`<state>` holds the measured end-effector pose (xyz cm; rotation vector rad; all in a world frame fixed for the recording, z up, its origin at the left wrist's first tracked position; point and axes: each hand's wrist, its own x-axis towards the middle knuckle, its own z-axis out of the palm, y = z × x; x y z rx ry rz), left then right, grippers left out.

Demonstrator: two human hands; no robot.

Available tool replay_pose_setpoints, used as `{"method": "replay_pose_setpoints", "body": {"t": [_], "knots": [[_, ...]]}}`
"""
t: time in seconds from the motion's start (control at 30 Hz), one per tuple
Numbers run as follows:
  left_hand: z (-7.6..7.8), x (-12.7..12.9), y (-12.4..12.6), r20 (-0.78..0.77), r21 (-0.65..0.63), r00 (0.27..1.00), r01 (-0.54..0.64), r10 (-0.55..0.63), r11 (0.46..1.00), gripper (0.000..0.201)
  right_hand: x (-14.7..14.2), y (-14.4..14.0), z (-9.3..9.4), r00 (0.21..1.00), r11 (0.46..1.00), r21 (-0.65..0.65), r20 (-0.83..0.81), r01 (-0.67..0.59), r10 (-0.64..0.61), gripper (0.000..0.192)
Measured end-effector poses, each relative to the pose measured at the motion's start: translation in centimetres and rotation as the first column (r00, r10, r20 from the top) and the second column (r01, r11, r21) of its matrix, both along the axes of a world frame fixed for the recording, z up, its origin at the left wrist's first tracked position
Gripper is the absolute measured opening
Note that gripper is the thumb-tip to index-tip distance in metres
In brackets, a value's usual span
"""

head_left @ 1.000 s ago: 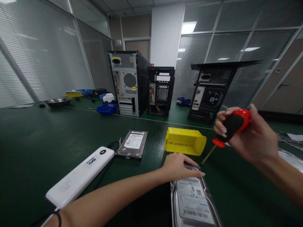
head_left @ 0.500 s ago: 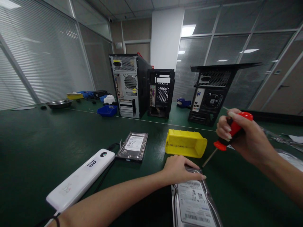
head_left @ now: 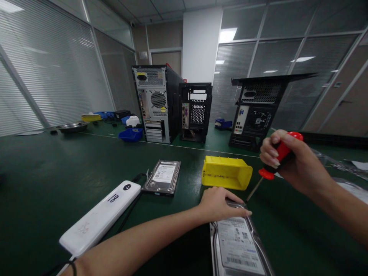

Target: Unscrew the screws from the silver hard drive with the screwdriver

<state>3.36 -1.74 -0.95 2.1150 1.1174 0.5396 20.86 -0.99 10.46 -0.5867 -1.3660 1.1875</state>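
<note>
My left hand (head_left: 220, 203) lies flat on the far end of a hard drive (head_left: 240, 247) that rests label-up on the green table near me. My right hand (head_left: 290, 161) grips the red-and-black handle of a screwdriver (head_left: 271, 163). Its shaft slants down and left, and the tip sits at the drive's far right corner, just beside my left fingertips. A yellow plastic bin (head_left: 227, 172) lies on its side just behind the drive. A second hard drive (head_left: 163, 177) lies further left.
A white power bank (head_left: 100, 218) marked 18 with a black cable lies at the left. Three computer cases (head_left: 156, 101) (head_left: 196, 111) (head_left: 255, 111) stand at the back. A blue bin (head_left: 130, 134), a metal bowl (head_left: 69, 125) and plastic bags (head_left: 349, 168) lie around.
My right hand has turned on the screwdriver handle, its fingers regripping, while the tip stays at the drive's corner. My left hand has stayed on the drive.
</note>
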Motion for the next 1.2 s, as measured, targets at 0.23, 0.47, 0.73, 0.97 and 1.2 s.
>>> {"method": "replay_pose_setpoints", "body": {"t": [0.23,0.47,0.73,0.97,1.2], "knots": [[0.4,0.1,-0.2,-0.011,-0.02,1.0,-0.003,0.002,1.0,0.06,-0.5,-0.4,0.1,0.999,0.999,0.011,0.015,-0.036,0.036,0.022],[0.3,0.1,-0.1,0.0,-0.028,1.0,-0.005,0.005,1.0,0.06,-0.1,-0.5,-0.1,1.0,1.0,-0.004,-0.002,-0.003,0.003,0.021],[-0.1,0.1,0.0,0.008,-0.002,1.0,0.0,0.0,1.0,0.056,-0.1,-0.7,0.0,1.0,1.0,0.001,-0.017,-0.006,0.006,0.021],[0.2,0.1,-0.2,0.008,-0.02,1.0,-0.012,0.012,1.0,0.058,-0.2,-0.7,-0.1,0.999,0.999,0.019,-0.011,0.031,-0.031,0.018],[0.2,0.0,-0.1,0.018,-0.036,1.0,0.012,-0.011,0.999,0.059,0.8,-0.4,0.5,0.992,0.988,-0.114,0.07,0.109,-0.101,0.032]]}}
